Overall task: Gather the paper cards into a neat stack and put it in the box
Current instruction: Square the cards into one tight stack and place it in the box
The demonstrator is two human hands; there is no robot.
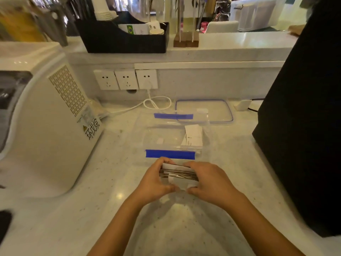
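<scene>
A stack of paper cards (180, 173), white with brown edges, is squeezed between both hands just above the counter. My left hand (156, 179) grips its left end and my right hand (209, 182) grips its right end. Some cards sit uneven in the stack. Right behind the hands stands a clear plastic box (140, 133) with blue clips on its near and far rims. It is open at the top, and a white receipt (192, 135) leans inside it at the right.
The box's clear lid (203, 110) lies flat behind the box. A large white appliance (46, 126) fills the left side. A black object (302, 126) rises at the right. A white cable (155, 103) runs from the wall sockets (126, 79).
</scene>
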